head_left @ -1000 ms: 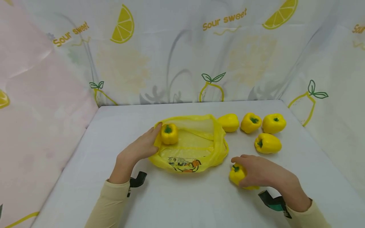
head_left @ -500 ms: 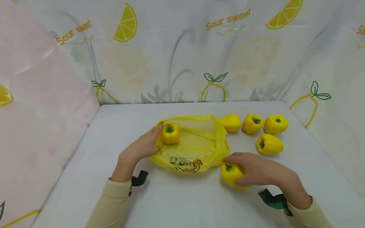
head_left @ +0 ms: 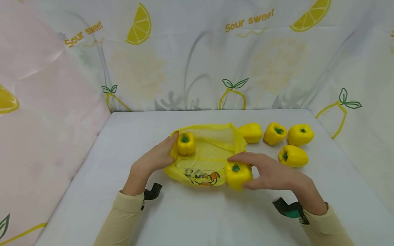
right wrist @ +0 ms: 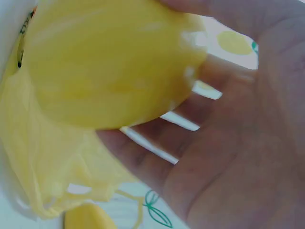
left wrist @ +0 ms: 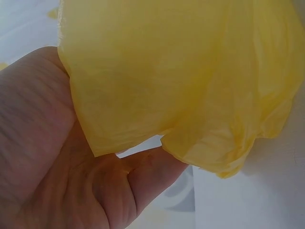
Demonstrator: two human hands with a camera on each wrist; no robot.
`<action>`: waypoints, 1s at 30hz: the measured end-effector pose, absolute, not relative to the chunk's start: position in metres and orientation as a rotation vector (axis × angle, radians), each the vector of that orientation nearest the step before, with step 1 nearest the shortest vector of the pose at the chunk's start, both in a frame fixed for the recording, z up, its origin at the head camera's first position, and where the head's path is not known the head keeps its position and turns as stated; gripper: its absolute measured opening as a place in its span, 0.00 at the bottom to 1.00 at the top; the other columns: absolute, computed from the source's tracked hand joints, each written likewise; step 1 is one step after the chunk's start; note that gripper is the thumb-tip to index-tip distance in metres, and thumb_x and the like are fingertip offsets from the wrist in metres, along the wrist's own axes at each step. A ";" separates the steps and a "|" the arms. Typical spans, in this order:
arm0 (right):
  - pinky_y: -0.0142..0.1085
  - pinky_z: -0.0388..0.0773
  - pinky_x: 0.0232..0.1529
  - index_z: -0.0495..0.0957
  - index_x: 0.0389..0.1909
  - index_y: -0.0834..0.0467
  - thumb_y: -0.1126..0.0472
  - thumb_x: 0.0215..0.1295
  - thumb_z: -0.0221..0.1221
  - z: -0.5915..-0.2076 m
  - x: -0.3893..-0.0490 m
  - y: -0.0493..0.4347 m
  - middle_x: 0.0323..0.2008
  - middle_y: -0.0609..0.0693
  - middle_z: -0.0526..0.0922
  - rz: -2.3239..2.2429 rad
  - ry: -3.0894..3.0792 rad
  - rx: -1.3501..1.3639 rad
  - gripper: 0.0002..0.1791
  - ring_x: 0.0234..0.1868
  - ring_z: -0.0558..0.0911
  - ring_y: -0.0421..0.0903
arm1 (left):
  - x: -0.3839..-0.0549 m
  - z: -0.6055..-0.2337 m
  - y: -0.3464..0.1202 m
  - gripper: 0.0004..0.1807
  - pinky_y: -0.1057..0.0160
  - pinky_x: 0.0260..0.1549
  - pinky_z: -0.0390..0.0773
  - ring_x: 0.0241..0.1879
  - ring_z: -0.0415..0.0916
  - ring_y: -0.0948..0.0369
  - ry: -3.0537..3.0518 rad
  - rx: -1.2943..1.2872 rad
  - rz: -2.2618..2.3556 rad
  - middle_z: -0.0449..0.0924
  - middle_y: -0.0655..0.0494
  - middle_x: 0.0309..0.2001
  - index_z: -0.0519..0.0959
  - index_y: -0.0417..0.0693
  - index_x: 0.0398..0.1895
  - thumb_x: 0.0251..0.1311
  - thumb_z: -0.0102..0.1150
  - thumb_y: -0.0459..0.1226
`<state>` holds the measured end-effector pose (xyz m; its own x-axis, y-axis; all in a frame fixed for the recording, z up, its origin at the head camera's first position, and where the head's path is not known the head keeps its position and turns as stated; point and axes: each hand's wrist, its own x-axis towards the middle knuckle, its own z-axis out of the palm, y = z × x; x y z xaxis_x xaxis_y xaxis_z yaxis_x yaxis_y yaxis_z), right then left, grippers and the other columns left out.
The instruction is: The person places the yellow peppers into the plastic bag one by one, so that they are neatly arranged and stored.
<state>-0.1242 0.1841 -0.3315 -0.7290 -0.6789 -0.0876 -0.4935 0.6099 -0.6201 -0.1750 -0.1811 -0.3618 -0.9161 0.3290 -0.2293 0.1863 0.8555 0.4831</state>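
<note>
A yellow plastic bag (head_left: 212,155) lies on the white table with its mouth spread wide. Just inside its left rim sits a yellow bell pepper (head_left: 186,146), green stem upward. My left hand (head_left: 156,154) holds the bag's left side; in the left wrist view the thin bag film (left wrist: 157,81) hangs against the fingers and hides part of them. At the bag's front right edge, my right hand (head_left: 271,171) grips another bell pepper (head_left: 236,177) between thumb and fingers. The right wrist view shows that pepper (right wrist: 109,62) close up, overlapping the bag behind it.
Several more yellow bell peppers stand or lie right of the bag: one (head_left: 251,133) beside its rim, others (head_left: 275,133) at the back right, and one on its side (head_left: 293,156). A lemon-print cloth (head_left: 197,51) rises behind the table (head_left: 197,218).
My right hand has moved left and slightly away from me with the bell pepper, from the table right of the bag to its front right edge. My left hand stays at the bag's side.
</note>
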 end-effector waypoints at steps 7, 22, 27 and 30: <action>0.51 0.68 0.70 0.67 0.69 0.37 0.51 0.59 0.68 -0.343 -0.138 0.158 0.69 0.38 0.71 -0.988 2.608 -0.998 0.37 0.70 0.69 0.44 | -0.174 -0.361 -0.182 0.50 0.41 0.74 0.54 0.79 0.45 0.44 2.716 0.373 0.675 0.41 0.41 0.80 0.38 0.51 0.81 0.56 0.47 0.28; 0.47 0.76 0.62 0.68 0.69 0.44 0.55 0.61 0.67 -0.382 -0.180 0.105 0.64 0.45 0.72 -1.193 2.683 -0.892 0.35 0.59 0.75 0.46 | -0.173 -0.361 -0.181 0.50 0.41 0.74 0.55 0.78 0.47 0.43 2.714 0.390 0.690 0.42 0.39 0.80 0.39 0.51 0.81 0.55 0.47 0.27; 0.48 0.76 0.63 0.68 0.70 0.46 0.57 0.61 0.67 -0.384 -0.188 0.096 0.66 0.47 0.72 -1.208 2.727 -0.880 0.35 0.60 0.76 0.49 | -0.174 -0.361 -0.181 0.50 0.42 0.73 0.57 0.78 0.48 0.44 2.721 0.396 0.682 0.43 0.41 0.80 0.39 0.51 0.81 0.55 0.48 0.27; 0.48 0.75 0.63 0.68 0.70 0.47 0.57 0.61 0.67 -0.385 -0.195 0.090 0.66 0.48 0.73 -1.218 2.742 -0.858 0.35 0.59 0.76 0.49 | -0.173 -0.361 -0.181 0.50 0.42 0.73 0.58 0.78 0.49 0.44 2.725 0.397 0.675 0.43 0.41 0.80 0.39 0.51 0.81 0.56 0.48 0.27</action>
